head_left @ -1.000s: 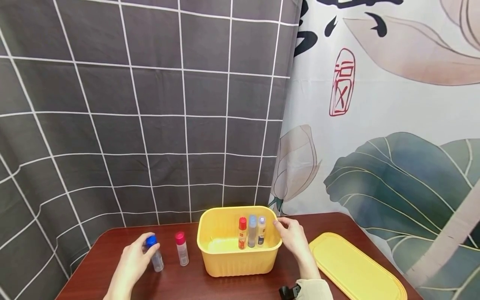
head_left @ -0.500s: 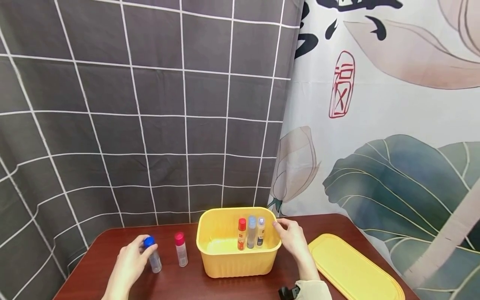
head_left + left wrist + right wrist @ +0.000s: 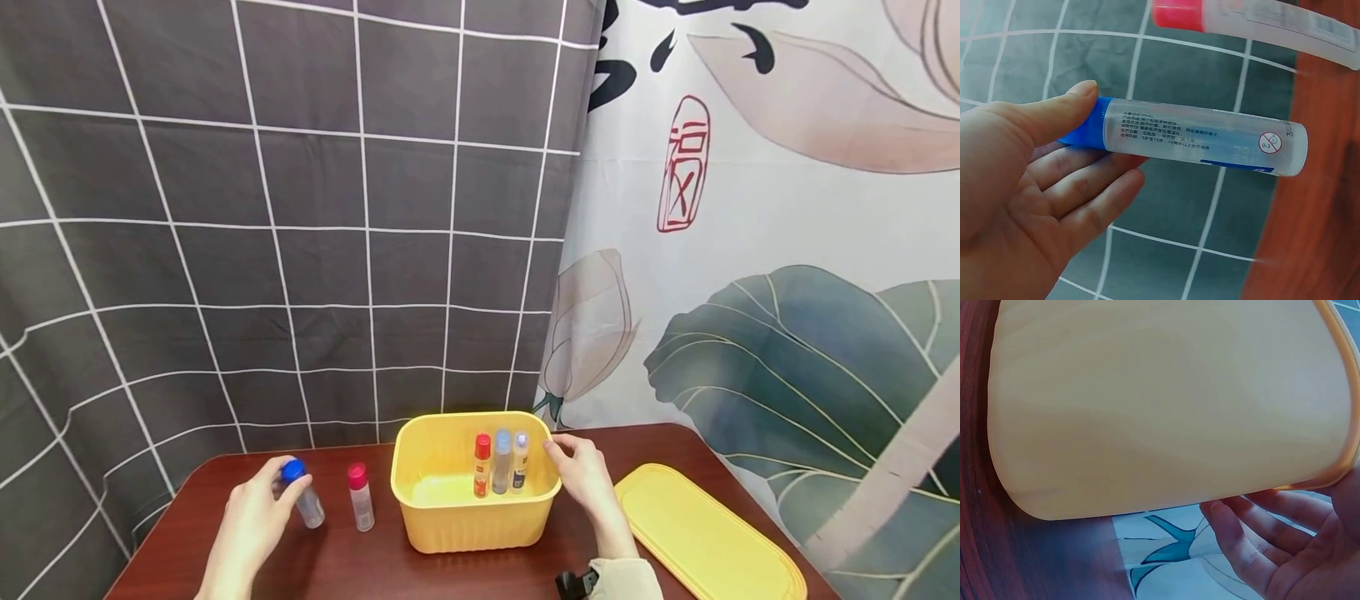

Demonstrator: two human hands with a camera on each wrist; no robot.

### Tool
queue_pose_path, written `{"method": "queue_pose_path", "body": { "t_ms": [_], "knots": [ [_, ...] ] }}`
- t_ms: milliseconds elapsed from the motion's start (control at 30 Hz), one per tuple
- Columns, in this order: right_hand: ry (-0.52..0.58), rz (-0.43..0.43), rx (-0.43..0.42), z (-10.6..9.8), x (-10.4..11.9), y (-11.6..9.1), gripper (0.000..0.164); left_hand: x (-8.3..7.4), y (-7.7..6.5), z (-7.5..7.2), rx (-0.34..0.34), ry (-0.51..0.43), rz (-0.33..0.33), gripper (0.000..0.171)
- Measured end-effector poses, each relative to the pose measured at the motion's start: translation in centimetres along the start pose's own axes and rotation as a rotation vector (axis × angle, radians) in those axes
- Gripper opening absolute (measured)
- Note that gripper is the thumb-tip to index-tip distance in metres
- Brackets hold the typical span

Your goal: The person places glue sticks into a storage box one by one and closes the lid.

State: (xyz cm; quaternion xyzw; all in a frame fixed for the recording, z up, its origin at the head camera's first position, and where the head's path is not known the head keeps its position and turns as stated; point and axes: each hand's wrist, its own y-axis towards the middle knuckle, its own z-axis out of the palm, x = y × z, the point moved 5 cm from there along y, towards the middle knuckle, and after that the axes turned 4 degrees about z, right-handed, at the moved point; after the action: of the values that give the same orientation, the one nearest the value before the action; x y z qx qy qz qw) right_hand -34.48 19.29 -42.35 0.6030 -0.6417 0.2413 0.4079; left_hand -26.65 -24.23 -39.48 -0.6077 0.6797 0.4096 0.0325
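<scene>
In the head view my left hand (image 3: 255,517) pinches a clear glue stick (image 3: 310,508) by its blue cap, at the left of the table. The left wrist view shows the thumb and fingers on the cap and printed text along the glue stick's barrel (image 3: 1191,134). Just right of it, a clear glue stick with a pinkish-red cap (image 3: 361,497) stands upright. My right hand (image 3: 588,479) grips the right rim of a yellow plastic box (image 3: 476,529). Inside the box stand a red-capped glue stick (image 3: 482,465), a light-blue one (image 3: 502,462) and a pale-capped one (image 3: 519,462).
A flat yellow lid (image 3: 712,533) lies on the dark red table (image 3: 360,575), right of the box. Behind the table hang a grey checked cloth (image 3: 315,208) and a white cloth with plant prints (image 3: 637,200).
The blue-capped glue stick has risen slightly, shifted left and tilted more in my left hand. My right hand stays at the box rim, and the other glue sticks keep their places.
</scene>
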Motion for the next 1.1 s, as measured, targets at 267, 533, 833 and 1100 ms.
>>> {"method": "queue_pose_path", "body": {
  "t_ms": [267, 533, 833, 1100],
  "knots": [
    [0.002, 0.003, -0.002, 0.0, 0.0, -0.1, 0.027, -1.8, 0.1, -1.3, -0.075, 0.006, 0.046, 0.033],
    [-0.015, -0.013, -0.008, 0.0, 0.1, 0.2, 0.027, -3.8, 0.4, -1.8, -0.132, -0.025, 0.089, 0.032],
    [-0.014, -0.009, 0.004, 0.1, 0.2, 0.2, 0.028, -5.8, 0.6, -1.6, -0.146, -0.034, 0.112, 0.034],
    [-0.014, 0.004, 0.003, 0.0, 0.2, 0.1, 0.029, -7.2, 0.6, -1.6, -0.164, -0.041, 0.084, 0.036]
  ]
}}
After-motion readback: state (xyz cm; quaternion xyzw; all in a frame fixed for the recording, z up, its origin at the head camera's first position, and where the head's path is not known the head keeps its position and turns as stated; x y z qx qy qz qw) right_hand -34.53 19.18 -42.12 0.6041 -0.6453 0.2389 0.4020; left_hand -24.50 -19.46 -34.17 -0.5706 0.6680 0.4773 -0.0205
